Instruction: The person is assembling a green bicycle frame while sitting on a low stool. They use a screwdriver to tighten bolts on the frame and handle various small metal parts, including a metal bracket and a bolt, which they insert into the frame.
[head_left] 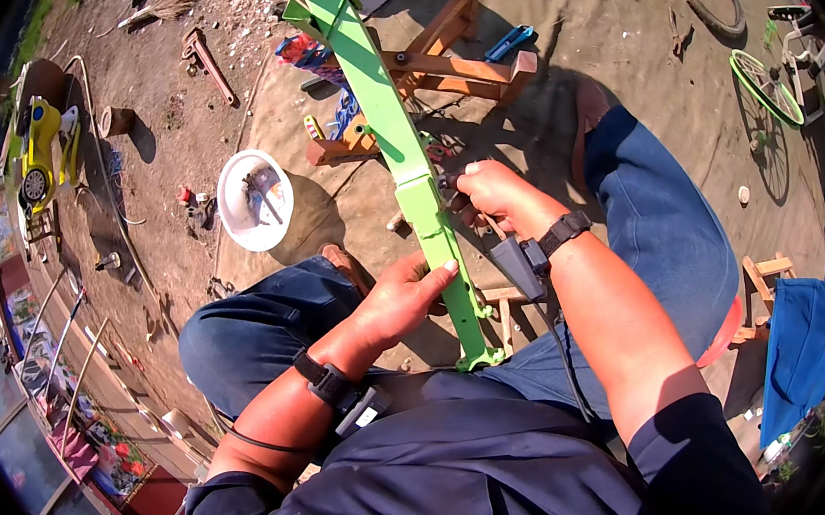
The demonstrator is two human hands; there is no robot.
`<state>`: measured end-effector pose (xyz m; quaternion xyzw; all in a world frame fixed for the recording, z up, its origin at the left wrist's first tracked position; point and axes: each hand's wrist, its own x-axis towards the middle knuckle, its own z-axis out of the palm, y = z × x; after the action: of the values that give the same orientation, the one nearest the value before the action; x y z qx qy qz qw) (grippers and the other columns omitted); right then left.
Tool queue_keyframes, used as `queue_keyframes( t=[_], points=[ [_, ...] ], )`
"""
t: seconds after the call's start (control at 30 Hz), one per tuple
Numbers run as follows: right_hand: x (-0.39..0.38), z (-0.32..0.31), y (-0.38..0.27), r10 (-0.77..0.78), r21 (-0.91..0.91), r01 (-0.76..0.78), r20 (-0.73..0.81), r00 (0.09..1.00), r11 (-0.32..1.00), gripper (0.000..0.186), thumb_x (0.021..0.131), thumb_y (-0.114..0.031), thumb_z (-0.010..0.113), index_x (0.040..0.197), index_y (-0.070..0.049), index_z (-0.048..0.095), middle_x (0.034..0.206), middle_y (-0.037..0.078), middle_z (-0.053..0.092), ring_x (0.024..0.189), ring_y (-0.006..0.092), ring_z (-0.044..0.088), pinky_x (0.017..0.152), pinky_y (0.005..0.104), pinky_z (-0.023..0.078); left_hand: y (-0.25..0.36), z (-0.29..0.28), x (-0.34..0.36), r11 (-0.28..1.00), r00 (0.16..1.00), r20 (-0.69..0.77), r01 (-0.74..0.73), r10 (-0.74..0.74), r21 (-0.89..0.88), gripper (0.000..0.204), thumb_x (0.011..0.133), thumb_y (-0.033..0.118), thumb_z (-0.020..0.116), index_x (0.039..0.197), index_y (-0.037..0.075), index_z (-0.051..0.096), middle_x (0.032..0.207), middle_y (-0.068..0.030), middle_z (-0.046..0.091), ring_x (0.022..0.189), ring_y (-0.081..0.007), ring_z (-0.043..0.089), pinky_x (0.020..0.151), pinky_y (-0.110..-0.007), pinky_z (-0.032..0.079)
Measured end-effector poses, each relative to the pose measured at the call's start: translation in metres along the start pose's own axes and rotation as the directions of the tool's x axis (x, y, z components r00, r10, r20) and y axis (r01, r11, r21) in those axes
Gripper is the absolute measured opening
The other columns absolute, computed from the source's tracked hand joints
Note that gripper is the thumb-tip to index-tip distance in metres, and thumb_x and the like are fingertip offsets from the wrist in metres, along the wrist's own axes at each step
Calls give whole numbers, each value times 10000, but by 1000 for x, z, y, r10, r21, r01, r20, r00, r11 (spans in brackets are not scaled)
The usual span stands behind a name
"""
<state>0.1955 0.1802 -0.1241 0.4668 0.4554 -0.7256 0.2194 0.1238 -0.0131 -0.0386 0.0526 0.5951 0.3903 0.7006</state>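
Note:
A bright green metal beam point(382, 110) runs from the top of the view down to my lap, with a wider sleeve partway along it. My left hand point(399, 297) is wrapped round its lower part, thumb lying across the top face. On the beam's right side, beside the sleeve, my right hand point(496, 191) is closed. A small dark end shows between its fingers and the beam, but most of what it holds is hidden. Straps with small boxes sit on both wrists, and a black cable hangs from the right one.
A wooden stand point(458, 72) lies under the beam. To the left are a white bucket point(230, 216) with tools inside, a red pipe wrench point(208, 68) and a yellow toy-like machine point(41, 146). On the right are a tyre point(735, 14), a green-rimmed wheel point(737, 73) and a blue cloth point(803, 337).

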Motion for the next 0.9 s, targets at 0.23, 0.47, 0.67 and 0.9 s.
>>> queue_keyframes(
  t=[0.23,0.47,0.67,0.9],
  points=[
    [-7,-14,-1,-144,-32,145,26,989,989,236,946,-236,516,848,-31,579,697,53,600,497,124,548,425,278,387,9,5,-2,1000,1000,17,-10,11,-27,389,989,312,544,1183,-24,524,1007,-94,636,931,-183,645,863,-341,531],
    [-36,-9,-15,-123,-106,123,4,992,987,285,952,-258,512,763,-55,578,604,27,570,445,109,524,398,260,361,3,2,0,998,999,33,-39,40,-49,381,992,287,539,1203,-29,515,1003,-92,634,918,-185,651,855,-346,547],
    [-50,0,-27,-113,-214,111,3,994,971,277,938,-281,499,816,-50,592,590,68,586,443,158,544,413,311,393,3,2,1,999,998,33,-49,49,-17,377,993,296,536,1195,-22,525,1000,-90,637,901,-176,652,828,-337,554],
    [-35,-6,-14,-123,-164,122,7,992,979,308,944,-292,509,765,-51,579,566,57,593,421,116,511,348,278,342,4,4,2,997,997,33,-65,64,32,378,995,312,532,1179,-18,535,974,-68,631,870,-140,628,791,-311,544]
  ],
)
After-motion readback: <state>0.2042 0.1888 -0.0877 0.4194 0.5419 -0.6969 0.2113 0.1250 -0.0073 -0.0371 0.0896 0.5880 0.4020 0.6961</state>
